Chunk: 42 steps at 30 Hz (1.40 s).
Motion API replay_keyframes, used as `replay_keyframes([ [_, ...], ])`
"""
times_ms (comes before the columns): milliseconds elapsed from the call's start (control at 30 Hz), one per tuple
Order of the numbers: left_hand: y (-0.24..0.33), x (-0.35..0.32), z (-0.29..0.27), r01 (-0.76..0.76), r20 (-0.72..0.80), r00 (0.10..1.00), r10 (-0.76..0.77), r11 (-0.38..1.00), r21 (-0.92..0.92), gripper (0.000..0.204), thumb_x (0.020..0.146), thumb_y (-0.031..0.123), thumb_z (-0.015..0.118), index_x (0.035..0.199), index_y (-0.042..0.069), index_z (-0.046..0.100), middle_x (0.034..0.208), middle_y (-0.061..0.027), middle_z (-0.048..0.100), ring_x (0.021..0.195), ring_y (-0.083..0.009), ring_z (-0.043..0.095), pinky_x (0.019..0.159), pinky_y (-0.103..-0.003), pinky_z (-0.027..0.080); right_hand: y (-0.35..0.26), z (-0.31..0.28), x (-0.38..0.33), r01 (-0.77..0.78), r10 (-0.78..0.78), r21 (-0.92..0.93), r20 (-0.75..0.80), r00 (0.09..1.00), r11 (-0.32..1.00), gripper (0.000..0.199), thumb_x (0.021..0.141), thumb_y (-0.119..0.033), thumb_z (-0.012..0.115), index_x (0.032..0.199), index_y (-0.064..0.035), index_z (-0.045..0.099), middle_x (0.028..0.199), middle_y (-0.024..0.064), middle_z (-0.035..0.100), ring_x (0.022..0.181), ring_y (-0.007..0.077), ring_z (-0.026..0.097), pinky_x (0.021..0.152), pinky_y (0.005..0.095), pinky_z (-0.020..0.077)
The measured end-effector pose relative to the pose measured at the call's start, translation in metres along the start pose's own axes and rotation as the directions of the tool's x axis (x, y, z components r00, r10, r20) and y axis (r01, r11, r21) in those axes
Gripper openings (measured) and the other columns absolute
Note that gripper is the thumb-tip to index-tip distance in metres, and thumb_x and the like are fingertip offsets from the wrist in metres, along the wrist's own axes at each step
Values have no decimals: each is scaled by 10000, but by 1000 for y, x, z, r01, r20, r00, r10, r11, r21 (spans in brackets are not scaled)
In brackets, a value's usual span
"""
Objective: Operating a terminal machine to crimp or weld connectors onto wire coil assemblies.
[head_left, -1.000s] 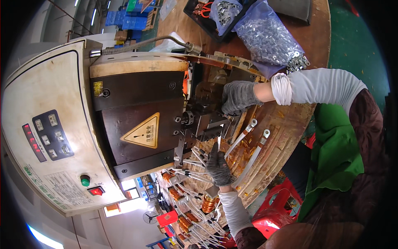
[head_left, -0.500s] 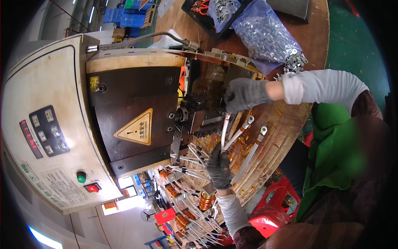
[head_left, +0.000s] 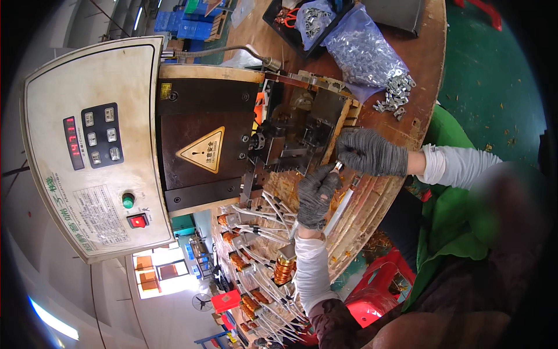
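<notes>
My left hand (head_left: 317, 195), in a grey knit glove, is closed around a white-sleeved lead (head_left: 342, 208) just in front of the crimping machine's tooling (head_left: 290, 142). My right hand (head_left: 369, 152), also gloved, comes in from the right, and its fingertips pinch a small metal terminal (head_left: 337, 167) at the end of that lead. The two hands touch there. A copper-wound coil (head_left: 285, 269) lies by my left wrist, and several white leads fan out from it.
The machine's cream control panel (head_left: 93, 145) has a green button (head_left: 128, 200) and a red one (head_left: 138, 221). A clear bag of metal terminals (head_left: 363, 52) and loose ones (head_left: 395, 96) lie on the round wooden table (head_left: 427, 70). More copper coils (head_left: 241, 262) line its edge. A red stool (head_left: 378, 291) stands below.
My left hand has risen from the pile of leads to the machine's tooling, gripping a lead. My right hand has pulled back from the tooling to meet it.
</notes>
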<state>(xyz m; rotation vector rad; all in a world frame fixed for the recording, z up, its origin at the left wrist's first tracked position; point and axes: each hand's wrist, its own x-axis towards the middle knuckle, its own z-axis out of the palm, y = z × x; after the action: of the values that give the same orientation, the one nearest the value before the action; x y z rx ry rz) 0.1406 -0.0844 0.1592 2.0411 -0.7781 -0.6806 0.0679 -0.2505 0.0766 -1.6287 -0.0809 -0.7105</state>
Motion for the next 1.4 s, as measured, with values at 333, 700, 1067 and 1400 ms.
replay_keyframes([
  [333,-17,-1,1,-6,12,1000,7,994,-112,267,856,91,593,1086,-41,624,793,-54,612,699,-113,545,626,-261,451,0,7,-16,-331,317,532,120,941,779,152,875,-137,553,838,9,531,691,70,589,631,126,579,583,300,490],
  [700,-17,-1,7,-52,-35,998,51,998,-42,272,851,176,627,1027,-29,654,758,-35,615,664,-97,534,594,-239,427,0,2,-17,-10,13,131,-20,1000,991,87,863,-89,555,840,-5,551,681,87,568,642,172,575,597,327,464],
  [1067,-15,1,9,-142,5,990,142,988,68,265,868,162,600,1055,-20,644,723,-36,600,643,-89,516,590,-241,427,4,-2,-14,79,-76,60,-52,996,995,157,832,-149,601,832,3,563,695,121,563,664,250,572,617,355,455],
  [1400,-14,-178,-105,46,-555,831,43,988,146,366,903,226,583,1174,-19,565,1064,-108,632,989,-176,583,891,-311,445,12,-40,13,87,66,-469,301,951,879,236,781,-205,626,924,-19,604,854,155,611,774,329,594,693,403,480],
])
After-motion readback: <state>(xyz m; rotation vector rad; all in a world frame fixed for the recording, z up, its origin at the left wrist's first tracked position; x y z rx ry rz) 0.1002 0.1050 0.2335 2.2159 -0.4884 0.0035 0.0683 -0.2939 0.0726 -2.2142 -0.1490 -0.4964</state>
